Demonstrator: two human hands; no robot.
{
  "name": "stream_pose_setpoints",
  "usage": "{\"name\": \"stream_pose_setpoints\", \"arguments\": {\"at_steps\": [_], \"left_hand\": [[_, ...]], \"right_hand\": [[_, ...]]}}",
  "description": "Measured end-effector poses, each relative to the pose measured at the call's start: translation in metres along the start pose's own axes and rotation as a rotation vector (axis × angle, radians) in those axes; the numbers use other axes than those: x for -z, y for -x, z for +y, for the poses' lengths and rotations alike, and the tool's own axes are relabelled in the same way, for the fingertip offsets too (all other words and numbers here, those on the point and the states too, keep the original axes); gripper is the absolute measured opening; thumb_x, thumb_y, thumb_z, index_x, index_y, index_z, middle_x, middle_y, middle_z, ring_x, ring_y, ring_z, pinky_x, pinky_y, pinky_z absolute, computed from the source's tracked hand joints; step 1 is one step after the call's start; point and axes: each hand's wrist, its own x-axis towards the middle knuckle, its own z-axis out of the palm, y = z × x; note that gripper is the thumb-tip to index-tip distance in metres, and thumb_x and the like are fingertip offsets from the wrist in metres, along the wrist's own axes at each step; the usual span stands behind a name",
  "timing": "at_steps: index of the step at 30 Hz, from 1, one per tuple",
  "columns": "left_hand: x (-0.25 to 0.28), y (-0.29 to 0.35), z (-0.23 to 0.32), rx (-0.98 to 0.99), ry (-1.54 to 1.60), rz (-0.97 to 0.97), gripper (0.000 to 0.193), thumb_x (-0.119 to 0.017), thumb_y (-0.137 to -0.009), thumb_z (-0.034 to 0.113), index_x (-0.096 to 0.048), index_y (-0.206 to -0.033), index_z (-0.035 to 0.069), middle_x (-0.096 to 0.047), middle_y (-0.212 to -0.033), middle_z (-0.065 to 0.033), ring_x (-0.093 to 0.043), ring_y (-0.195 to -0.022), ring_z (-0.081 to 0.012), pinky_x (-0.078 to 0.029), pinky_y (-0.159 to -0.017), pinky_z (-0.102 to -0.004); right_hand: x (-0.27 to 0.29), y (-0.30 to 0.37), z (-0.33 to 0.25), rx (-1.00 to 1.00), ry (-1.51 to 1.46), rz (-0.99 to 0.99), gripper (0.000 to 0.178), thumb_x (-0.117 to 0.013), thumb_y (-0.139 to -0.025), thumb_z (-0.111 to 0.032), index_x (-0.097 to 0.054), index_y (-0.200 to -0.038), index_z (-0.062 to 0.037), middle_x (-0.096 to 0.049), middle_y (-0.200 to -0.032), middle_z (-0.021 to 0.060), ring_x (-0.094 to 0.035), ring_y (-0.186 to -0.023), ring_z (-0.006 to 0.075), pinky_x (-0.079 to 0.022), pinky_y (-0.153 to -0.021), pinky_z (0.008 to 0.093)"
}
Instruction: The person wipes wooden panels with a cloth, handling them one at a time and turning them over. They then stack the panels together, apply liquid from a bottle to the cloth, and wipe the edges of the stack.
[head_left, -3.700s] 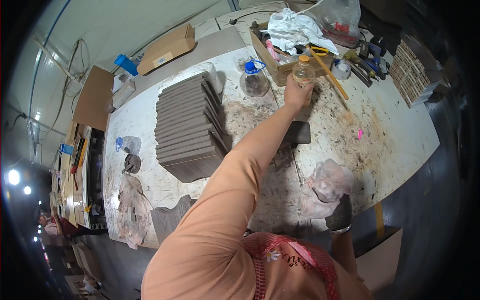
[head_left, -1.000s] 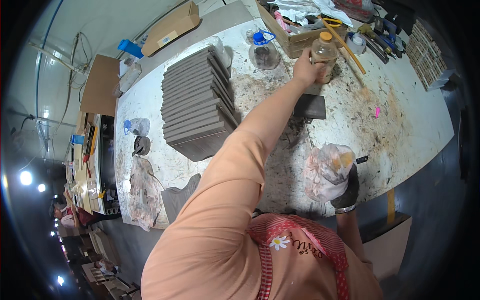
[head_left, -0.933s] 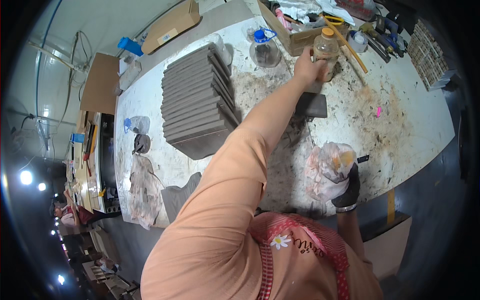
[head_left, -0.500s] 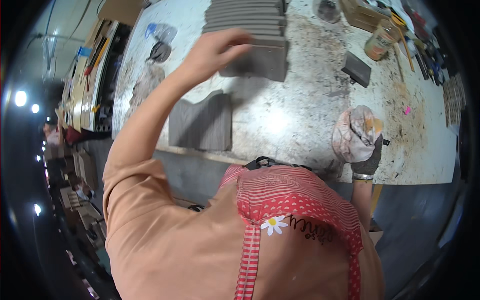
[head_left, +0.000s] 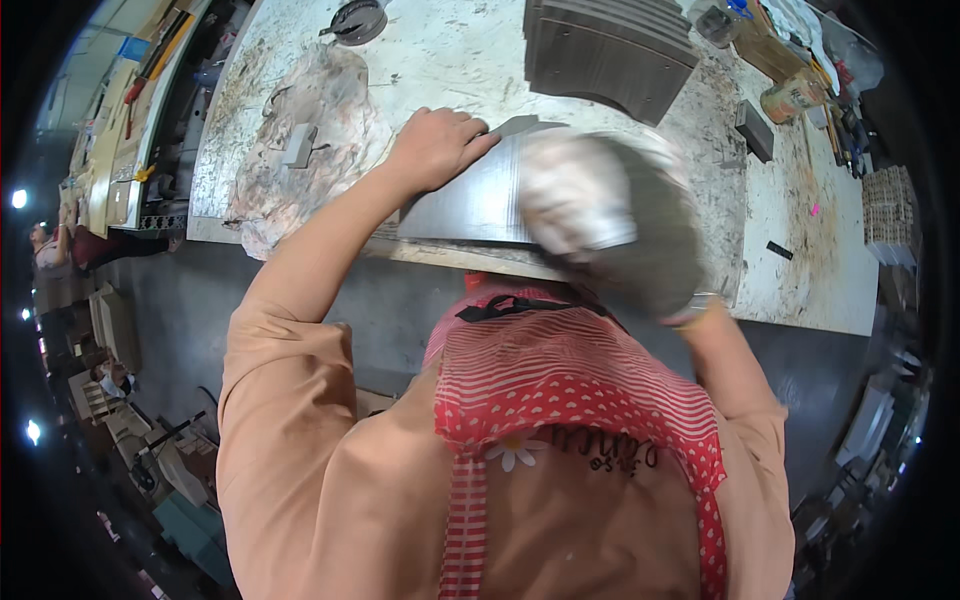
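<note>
Left grip (head_left: 435,148) clasps grey slab (head_left: 470,205) top edge; gloved right grip (head_left: 610,220) covers slab's right end, closure unclear.

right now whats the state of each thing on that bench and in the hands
left hand: bare, gripping the top edge of the grey slab
grey slab: at the bench's near edge, under both hands
right hand: gloved, blurred, pressed on the slab
stack of grey slabs: piled, untouched
jar: lying on its side
small dark block: lying flat, alone
workbench: stained, dusty
</note>
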Motion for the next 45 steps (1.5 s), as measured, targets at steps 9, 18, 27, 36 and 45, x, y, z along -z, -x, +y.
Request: {"name": "stream_pose_setpoints", "arguments": {"at_steps": [9,18,27,36,45], "left_hand": [[-0.007,0.005,-0.011,-0.062,0.007,0.112,0.032,-0.044,-0.094,0.033,-0.066,-0.089,0.01,-0.067,-0.083,-0.0087,-0.063,-0.08,-0.0289,-0.048,-0.068,-0.0427],[-0.01,-0.002,-0.02,-0.139,-0.025,0.142,0.033,-0.041,-0.096,0.035,-0.065,-0.093,0.012,-0.068,-0.08,-0.0078,-0.064,-0.078,-0.0281,-0.049,-0.064,-0.0427],[0.0,-0.008,-0.025,-0.227,0.058,-0.013,0.036,-0.039,-0.096,0.035,-0.065,-0.092,0.011,-0.068,-0.084,-0.0108,-0.064,-0.079,-0.0303,-0.05,-0.066,-0.0431],[-0.001,-0.014,-0.039,-0.32,0.148,-0.108,0.036,-0.036,-0.096,0.037,-0.066,-0.101,0.018,-0.068,-0.091,-0.0104,-0.064,-0.087,-0.0307,-0.051,-0.073,-0.0438],[-0.005,-0.027,-0.049,-0.392,0.266,-0.173,0.032,-0.042,-0.092,0.036,-0.062,-0.109,0.017,-0.063,-0.101,-0.0096,-0.06,-0.096,-0.0317,-0.048,-0.079,-0.0424]], "right_hand": [[-0.049,0.035,0.0,-0.165,0.12,-0.363,0.043,-0.07,-0.073,-0.02,-0.06,-0.113,-0.0068,-0.057,-0.108,0.0126,-0.056,-0.102,0.0294,-0.045,-0.09,0.0401],[-0.121,-0.041,-0.093,0.048,0.13,-0.49,0.038,-0.066,-0.066,-0.013,-0.06,-0.103,-0.0048,-0.057,-0.096,0.0112,-0.058,-0.088,0.0249,-0.048,-0.077,0.0371],[-0.136,-0.025,-0.092,0.112,0.162,-0.412,0.036,-0.068,-0.073,-0.019,-0.061,-0.105,-0.006,-0.059,-0.105,0.0127,-0.058,-0.095,0.0269,-0.048,-0.079,0.0388],[-0.101,-0.054,-0.085,-0.044,0.107,-0.537,0.026,-0.067,-0.073,-0.021,-0.063,-0.095,-0.007,-0.059,-0.097,0.0108,-0.059,-0.091,0.0248,-0.048,-0.078,0.0379],[-0.142,-0.055,-0.051,0.171,0.157,-0.39,0.03,-0.064,-0.073,-0.02,-0.064,-0.1,-0.0093,-0.06,-0.099,0.0127,-0.059,-0.091,0.0264,-0.048,-0.078,0.038]]}}
